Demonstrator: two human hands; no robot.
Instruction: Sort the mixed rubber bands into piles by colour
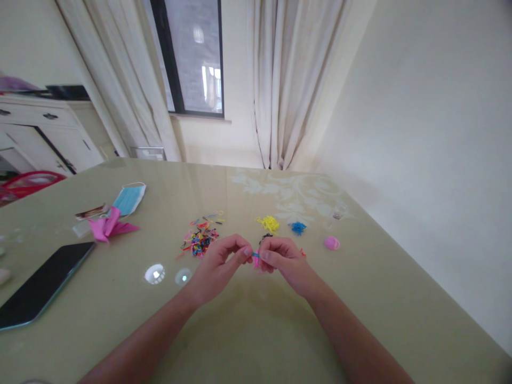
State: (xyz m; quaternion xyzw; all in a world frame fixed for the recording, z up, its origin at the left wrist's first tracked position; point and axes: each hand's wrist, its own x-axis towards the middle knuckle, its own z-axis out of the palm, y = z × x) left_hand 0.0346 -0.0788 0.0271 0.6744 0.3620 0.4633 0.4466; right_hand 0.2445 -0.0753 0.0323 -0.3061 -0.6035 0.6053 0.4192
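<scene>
My left hand (pixel 225 265) and my right hand (pixel 285 260) meet above the table, each closed in a pinch. Between their fingertips is a small blue rubber band (pixel 256 255). Pink bands (pixel 257 263) show just below it, partly covered by my right fingers. A heap of mixed-colour rubber bands (pixel 202 240) lies beyond my left hand. Past my right hand are a yellow pile (pixel 269 223) and a blue pile (pixel 298 228). Some black bands (pixel 266 236) and a bit of red (pixel 303 253) peek out around that hand.
A pink round object (pixel 332 243) and a small clear item (pixel 338 213) are at the right. Toward the left lie a black-screened tablet or phone (pixel 46 282), a pink folded-paper piece (pixel 112 226) and a blue face mask (pixel 128 200). The glossy table (pixel 256 341) reflects lights.
</scene>
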